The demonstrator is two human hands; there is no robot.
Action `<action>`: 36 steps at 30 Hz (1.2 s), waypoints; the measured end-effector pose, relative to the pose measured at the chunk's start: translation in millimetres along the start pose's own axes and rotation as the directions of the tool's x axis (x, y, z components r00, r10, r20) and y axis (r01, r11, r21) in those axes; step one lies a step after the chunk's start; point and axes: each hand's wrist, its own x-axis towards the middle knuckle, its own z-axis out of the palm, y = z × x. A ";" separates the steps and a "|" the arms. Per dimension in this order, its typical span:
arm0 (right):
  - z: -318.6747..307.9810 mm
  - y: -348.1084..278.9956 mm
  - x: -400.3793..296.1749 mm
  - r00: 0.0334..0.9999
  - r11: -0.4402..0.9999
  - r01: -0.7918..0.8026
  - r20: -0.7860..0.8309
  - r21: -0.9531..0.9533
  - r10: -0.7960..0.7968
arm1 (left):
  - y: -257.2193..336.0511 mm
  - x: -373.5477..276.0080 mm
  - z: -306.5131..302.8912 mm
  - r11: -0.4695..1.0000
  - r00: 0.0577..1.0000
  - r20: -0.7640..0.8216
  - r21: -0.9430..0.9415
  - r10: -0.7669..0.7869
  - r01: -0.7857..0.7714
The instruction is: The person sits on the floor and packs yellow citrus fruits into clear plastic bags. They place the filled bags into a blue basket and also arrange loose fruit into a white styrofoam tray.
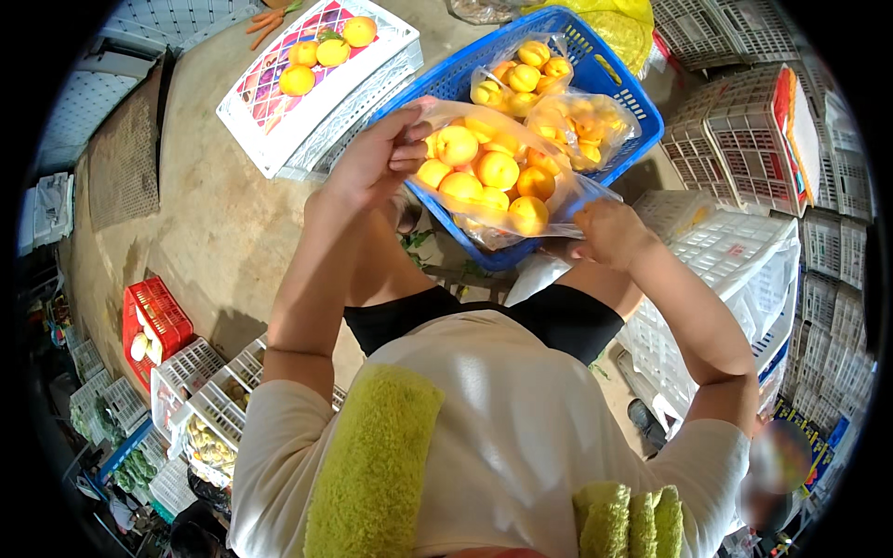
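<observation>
Both my hands hold the rim of a clear plastic bag of yellow-orange fruit (497,169), which rests over the near part of a blue plastic basket (446,63). My left hand (382,155) grips the bag's edge at its left side. At the lower right, my right hand (605,230) pinches the other edge, and the film is stretched between them. Two more clear bags of the same fruit, one at the back (524,77) and one at the right (584,129), lie in the basket. What lies beneath the bags is mostly hidden.
Stacked white crates (314,84) at the upper left bear several loose orange fruits (297,80). Carrots (265,26) lie on the floor behind. White crates (718,258) stand close on my right, a red crate (164,317) at the left. A yellow bag (614,31) adjoins the basket.
</observation>
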 end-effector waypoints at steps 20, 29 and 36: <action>-13.6 -1.0 -155.7 0.335 0.833 -0.297 -0.766 0.467 0.549 | -42.8 -39.3 -24.6 0.986 0.987 0.021 -0.048 -0.157 0.157; 188.3 -34.7 -314.1 0.196 0.304 -0.728 -0.238 0.614 0.951 | -52.7 -9.0 -26.6 0.974 0.959 0.209 -0.085 -0.191 0.212; 170.3 -41.3 -370.7 0.171 0.404 -0.703 -0.412 0.585 0.895 | -47.9 -0.1 -33.0 0.977 0.945 0.290 -0.101 -0.152 0.188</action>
